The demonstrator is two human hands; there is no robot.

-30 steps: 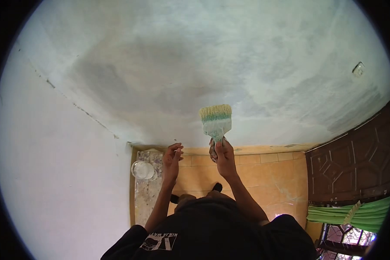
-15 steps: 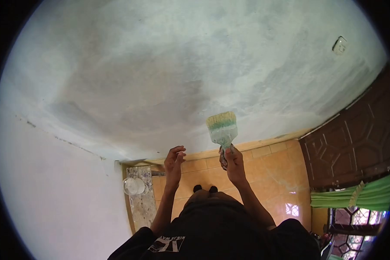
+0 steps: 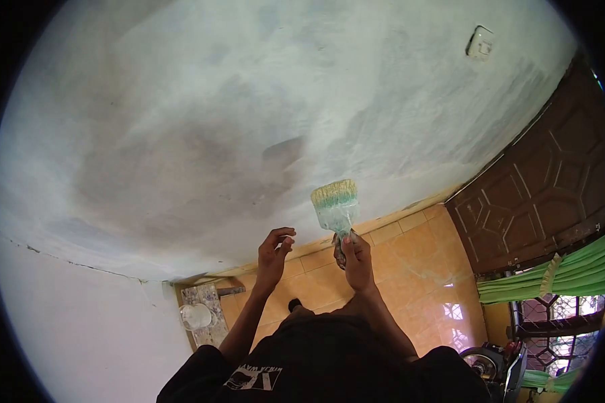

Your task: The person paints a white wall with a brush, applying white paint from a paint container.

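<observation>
A wide paintbrush [image 3: 336, 205] with yellowish bristles and a pale, paint-smeared ferrule points upward in front of the wall. My right hand [image 3: 356, 260] is wrapped around its handle. To the left, my left hand [image 3: 274, 254] is raised with nothing in it, its fingers bent and the thumb apart from them. Behind both hands stands the wall [image 3: 376, 144], streaked with whitish paint and showing a darker grey-brown patch at left. Whether the bristles touch the wall cannot be made out.
A paint-spattered wooden bench [image 3: 212, 329] in the left corner carries a whitish container [image 3: 196, 316]. Orange tiles [image 3: 410, 269] cover the floor. At right are a brown panelled door [image 3: 538, 195], a green curtain [image 3: 571, 272] and part of a motorcycle [image 3: 494, 359]. A switch [image 3: 480, 43] sits high on the wall.
My view has turned and shifted, so the switch and door sit farther left and more of the motorcycle shows. The paintbrush stays in my right hand; my left hand remains raised.
</observation>
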